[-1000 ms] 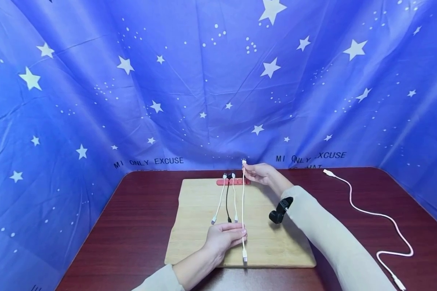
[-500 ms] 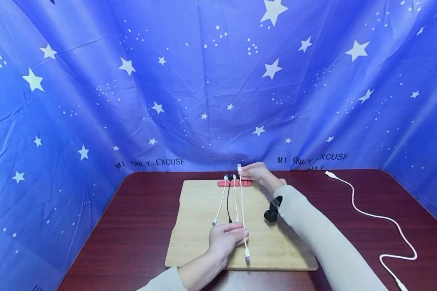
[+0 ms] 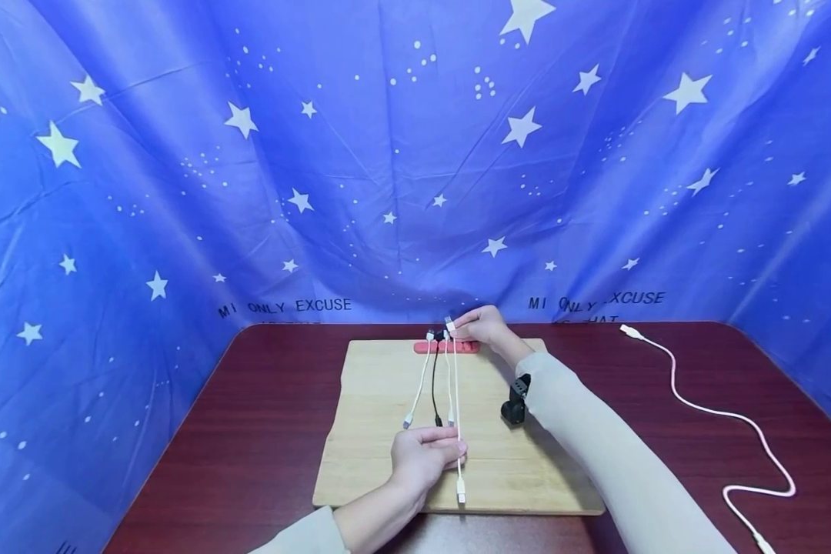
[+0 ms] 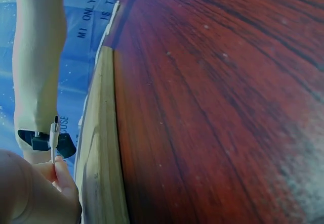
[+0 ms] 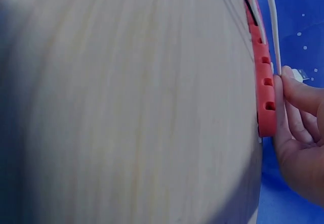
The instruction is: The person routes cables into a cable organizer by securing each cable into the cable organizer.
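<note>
A white USB cable (image 3: 458,400) stretches between my two hands over the wooden board (image 3: 526,469). My right hand (image 3: 486,326) pinches it by its upper plug, just behind the red slotted cable holder (image 3: 468,348). Lower down, my left hand (image 3: 418,460) pinches the cable between thumb and fingers, a little above its other plug (image 3: 461,492). In the right wrist view, several notches of the red holder (image 5: 266,82) show no cable in them. Two shorter white cables (image 3: 419,385) and a black cable (image 3: 433,377) run from the holder's left half down the board.
Another white cable (image 3: 716,408) lies curved on the dark red table (image 3: 249,462) at the right. A blue star-patterned curtain (image 3: 388,154) stands behind and at both sides. A small black camera (image 3: 515,404) hangs at my right wrist.
My right hand has moved left and slightly down with the upper plug, nearer the cables in the holder. The left hand keeps its hold, and the lower plug has swung slightly.
</note>
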Demonstrator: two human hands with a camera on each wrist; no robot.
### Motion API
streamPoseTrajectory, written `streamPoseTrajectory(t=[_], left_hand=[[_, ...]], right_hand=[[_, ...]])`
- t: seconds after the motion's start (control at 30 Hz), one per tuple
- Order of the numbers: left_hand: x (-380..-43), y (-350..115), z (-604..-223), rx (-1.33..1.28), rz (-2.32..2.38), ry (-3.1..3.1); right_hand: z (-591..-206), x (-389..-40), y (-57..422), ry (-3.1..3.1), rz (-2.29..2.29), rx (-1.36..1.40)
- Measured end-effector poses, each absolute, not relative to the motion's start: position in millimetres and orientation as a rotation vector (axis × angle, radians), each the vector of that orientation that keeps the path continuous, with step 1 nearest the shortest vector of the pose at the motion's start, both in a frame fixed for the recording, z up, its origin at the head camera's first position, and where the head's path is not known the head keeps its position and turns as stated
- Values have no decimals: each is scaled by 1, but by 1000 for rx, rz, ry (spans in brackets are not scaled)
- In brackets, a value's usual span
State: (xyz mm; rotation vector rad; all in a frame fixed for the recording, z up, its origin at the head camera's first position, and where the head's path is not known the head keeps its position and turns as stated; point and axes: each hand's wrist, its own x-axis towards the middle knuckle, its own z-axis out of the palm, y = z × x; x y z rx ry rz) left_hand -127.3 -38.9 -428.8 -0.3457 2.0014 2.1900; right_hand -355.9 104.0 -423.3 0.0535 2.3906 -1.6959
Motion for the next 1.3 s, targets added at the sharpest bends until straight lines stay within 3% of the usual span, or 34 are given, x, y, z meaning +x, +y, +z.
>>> streamPoseTrajectory(t=[0.23,1.3], left_hand=[[-128,-38,-430,-350,2165,2061],[-130,-45,-424,-245,2096,2229]], right_hand=[[-419,-353,106,2595,-1538,-26],[-423,-355,98,2384,-1685,261]])
